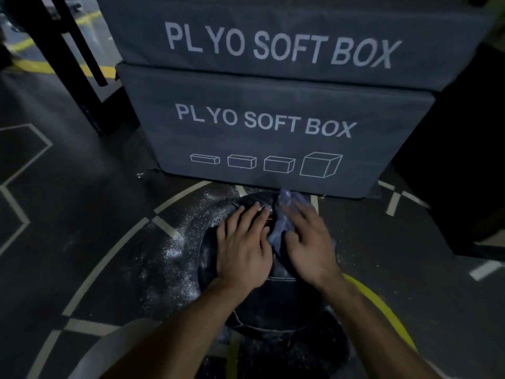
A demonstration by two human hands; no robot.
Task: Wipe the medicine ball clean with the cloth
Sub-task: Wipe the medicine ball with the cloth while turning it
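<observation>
Medicine ball (262, 299) — black, stitched seams, on the dark floor (82, 242) just in front of the lower of two stacked grey boxes (273, 132) printed "PLYO SOFT BOX". Left hand (243, 247) — flat on the ball's top, fingers straight, gripping nothing. Right hand (308, 242) — fingers extended, pressing a bluish cloth (284, 217) onto the ball's far side. White powder (175, 250) scattered on the floor left of the ball.
</observation>
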